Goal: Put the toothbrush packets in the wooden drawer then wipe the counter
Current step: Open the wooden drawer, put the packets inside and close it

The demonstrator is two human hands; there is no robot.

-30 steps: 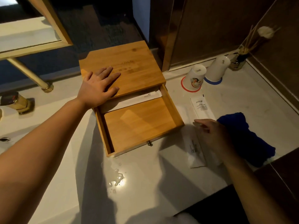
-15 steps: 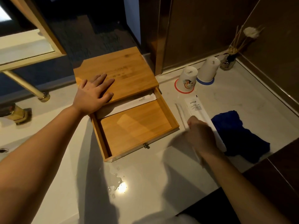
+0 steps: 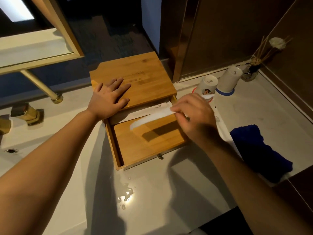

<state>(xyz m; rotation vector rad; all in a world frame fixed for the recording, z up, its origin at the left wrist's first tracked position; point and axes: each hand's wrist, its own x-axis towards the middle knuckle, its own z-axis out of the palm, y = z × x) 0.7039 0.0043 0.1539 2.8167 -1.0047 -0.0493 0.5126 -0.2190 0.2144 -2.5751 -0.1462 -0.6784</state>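
A bamboo box [image 3: 135, 73] stands on the white counter [image 3: 169, 192], its wooden drawer [image 3: 149, 141] pulled out towards me. My left hand [image 3: 108, 97] lies flat on the box lid, fingers spread. Above the drawer's right side, my right hand [image 3: 194, 116] pinches a white toothbrush packet [image 3: 149, 118], which is blurred and slants over the drawer. One white packet [image 3: 145, 110] lies at the drawer's back, partly under the lid. Another packet [image 3: 220, 122] rests on the counter to the right, mostly hidden by my right hand. A blue cloth [image 3: 254, 150] lies crumpled beside it.
Two upturned white cups [image 3: 207, 84] [image 3: 229, 79] stand behind the packets, with a reed diffuser [image 3: 252, 72] in the corner. A small puddle [image 3: 126, 194] shines in front of the drawer. Brass tap fittings [image 3: 27, 112] and the basin are at the left.
My right hand has lifted a packet off the counter by the cloth and carried it left, over the open drawer. My left hand has stayed on the lid.
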